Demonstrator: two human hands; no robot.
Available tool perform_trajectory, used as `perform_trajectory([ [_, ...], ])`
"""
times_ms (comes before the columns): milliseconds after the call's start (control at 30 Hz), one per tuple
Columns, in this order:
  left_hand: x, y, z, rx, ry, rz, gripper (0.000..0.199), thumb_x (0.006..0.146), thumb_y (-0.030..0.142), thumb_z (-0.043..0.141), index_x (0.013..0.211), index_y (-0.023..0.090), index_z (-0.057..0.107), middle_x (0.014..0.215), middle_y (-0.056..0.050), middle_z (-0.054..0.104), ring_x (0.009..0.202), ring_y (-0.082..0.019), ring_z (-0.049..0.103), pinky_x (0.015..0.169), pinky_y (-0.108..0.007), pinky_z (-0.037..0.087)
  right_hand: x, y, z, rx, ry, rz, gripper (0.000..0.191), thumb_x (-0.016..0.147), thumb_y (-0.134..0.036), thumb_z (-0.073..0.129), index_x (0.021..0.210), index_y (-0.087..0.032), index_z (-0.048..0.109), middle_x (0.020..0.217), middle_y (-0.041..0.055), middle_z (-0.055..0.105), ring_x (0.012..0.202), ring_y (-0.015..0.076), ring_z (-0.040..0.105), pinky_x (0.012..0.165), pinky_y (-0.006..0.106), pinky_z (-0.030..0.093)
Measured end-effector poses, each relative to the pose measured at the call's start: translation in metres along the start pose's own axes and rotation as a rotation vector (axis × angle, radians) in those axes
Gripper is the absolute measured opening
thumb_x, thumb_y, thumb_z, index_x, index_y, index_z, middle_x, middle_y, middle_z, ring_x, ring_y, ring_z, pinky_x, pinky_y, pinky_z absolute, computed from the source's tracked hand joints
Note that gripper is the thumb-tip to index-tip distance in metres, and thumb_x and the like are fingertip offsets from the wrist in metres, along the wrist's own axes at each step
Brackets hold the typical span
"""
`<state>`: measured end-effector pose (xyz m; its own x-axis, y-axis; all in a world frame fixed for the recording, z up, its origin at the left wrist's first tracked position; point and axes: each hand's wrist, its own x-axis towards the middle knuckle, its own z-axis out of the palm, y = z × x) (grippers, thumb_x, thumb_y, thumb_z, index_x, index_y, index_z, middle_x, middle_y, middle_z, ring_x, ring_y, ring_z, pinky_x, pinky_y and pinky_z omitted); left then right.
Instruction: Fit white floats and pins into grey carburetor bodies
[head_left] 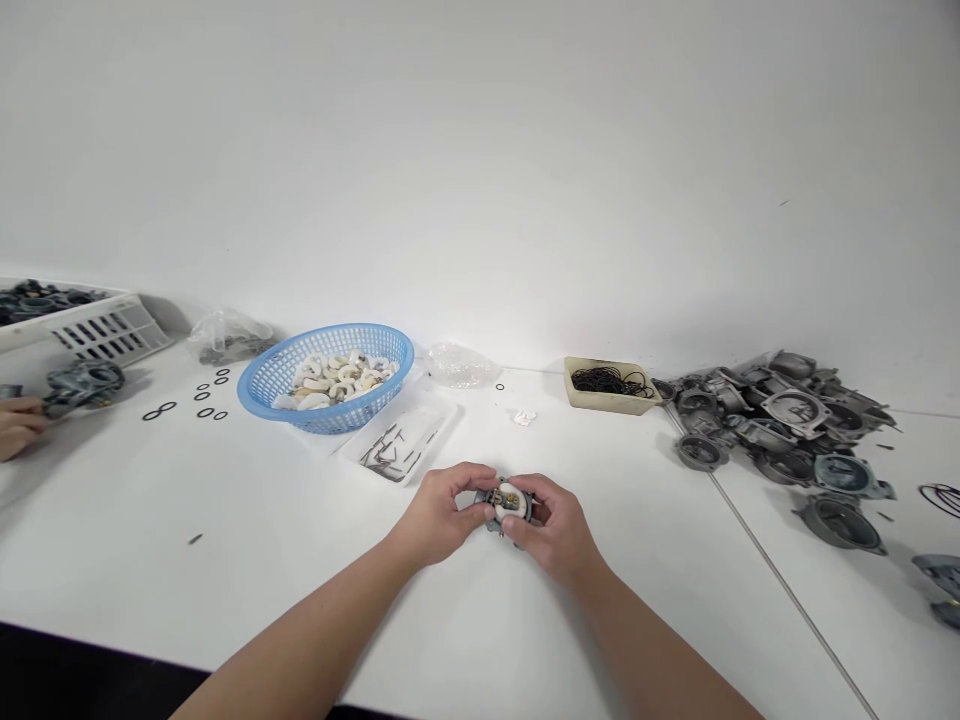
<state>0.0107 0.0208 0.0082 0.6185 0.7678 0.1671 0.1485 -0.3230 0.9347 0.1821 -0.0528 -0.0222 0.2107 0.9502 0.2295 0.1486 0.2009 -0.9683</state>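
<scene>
Both my hands hold a small grey metal carburetor body (504, 505) low at the middle of the white table (225, 560). A white float (510, 496) sits in its open face, with small brass parts beside it. My left hand (439, 515) grips the near left side, and my right hand (551, 530) pinches the right side, its fingertips on the float's edge. The fingers hide part of the carburetor. At the far left, another person's hand (19, 425) holds a similar carburetor (82, 388).
A blue plastic basket (326, 378) of white floats and a clear tray (397, 445) of small metal pins stand ahead. To the right are a beige tray (611, 385) of black O-rings and a heap of metal carburetor parts (784, 430). Loose O-rings (202, 395) lie left.
</scene>
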Motion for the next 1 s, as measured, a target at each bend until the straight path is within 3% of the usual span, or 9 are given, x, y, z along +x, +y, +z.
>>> perform_trajectory([
  [233,-0.0002,0.0046,-0.0014,-0.003,-0.017,0.053,0.027,0.073,0.017,0.064,0.100,0.018,0.062,0.099,-0.007,0.067,0.095,-0.019,0.063,0.089,-0.036,0.051,0.0002,-0.0010,-0.0007,-0.001,-0.013,-0.007,0.040,0.066,-0.038,0.072,0.100,-0.018,0.065,0.096,0.0094,0.067,0.082,0.0254,0.066,0.065,0.036,0.056],
  [1000,-0.0020,-0.0014,0.0010,-0.062,-0.002,-0.011,0.034,0.075,0.017,0.062,0.108,0.021,0.055,0.101,-0.007,0.065,0.099,-0.019,0.062,0.089,-0.036,0.049,-0.0013,-0.0054,0.0017,-0.006,-0.005,-0.031,0.034,0.065,-0.029,0.070,0.098,-0.020,0.066,0.094,0.0074,0.066,0.081,0.0239,0.066,0.065,0.034,0.057],
])
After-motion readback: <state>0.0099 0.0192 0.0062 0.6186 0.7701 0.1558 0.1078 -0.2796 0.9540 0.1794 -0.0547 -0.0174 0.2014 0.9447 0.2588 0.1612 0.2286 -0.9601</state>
